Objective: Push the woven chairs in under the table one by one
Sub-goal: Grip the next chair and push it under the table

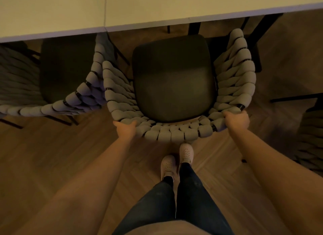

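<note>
Left hand and right hand curled tight on back rim of woven chair, one per corner, dark seat cushion inside woven shell, seat front near white table edge, neighbouring chair just beside at left.

No readable text, label, brand, number or sign anywhere in view: none on the pale table top along the upper frame, none on the woven chair at centre, none on the perforated shoes at lower centre.
</note>
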A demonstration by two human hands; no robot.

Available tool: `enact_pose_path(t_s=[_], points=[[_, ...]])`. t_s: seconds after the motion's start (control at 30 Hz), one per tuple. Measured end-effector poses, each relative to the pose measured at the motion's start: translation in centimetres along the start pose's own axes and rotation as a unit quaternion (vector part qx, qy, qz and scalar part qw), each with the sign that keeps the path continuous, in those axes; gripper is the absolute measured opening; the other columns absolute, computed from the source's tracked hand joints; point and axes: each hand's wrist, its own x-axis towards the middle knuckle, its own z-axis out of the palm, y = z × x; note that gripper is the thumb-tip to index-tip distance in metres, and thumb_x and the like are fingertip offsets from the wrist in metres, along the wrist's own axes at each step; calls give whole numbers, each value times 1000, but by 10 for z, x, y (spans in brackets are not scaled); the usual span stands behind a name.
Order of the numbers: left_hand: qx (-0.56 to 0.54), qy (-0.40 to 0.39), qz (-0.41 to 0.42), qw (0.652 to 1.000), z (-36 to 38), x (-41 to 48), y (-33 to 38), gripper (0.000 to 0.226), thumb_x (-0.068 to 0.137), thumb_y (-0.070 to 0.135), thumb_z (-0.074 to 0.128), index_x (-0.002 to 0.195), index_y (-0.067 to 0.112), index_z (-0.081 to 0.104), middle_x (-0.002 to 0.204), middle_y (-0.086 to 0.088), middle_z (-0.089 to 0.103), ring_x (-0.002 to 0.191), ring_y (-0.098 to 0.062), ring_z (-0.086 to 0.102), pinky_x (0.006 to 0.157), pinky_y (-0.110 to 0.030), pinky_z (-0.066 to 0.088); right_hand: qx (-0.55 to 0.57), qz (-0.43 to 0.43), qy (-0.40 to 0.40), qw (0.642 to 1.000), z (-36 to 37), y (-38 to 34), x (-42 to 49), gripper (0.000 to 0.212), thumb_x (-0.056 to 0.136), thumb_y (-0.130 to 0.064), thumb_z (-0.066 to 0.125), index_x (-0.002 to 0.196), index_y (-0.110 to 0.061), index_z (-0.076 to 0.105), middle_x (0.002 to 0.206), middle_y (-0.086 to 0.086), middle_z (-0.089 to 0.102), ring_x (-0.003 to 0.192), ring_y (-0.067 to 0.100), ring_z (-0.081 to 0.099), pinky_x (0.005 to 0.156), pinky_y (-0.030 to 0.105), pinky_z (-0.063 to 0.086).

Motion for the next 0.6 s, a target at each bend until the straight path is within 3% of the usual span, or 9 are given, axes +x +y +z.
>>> enact_pose_path(t_s=[0.6], points=[[36,21,7,999,17,46,81,88,93,19,64,153,2,2,154,-18,28,138,-33,35,107,-37,34,-31,-2,-44,999,33,-63,53,60,85,-25,69,135,-7,42,129,15,54,116,33,55,98,46,49]])
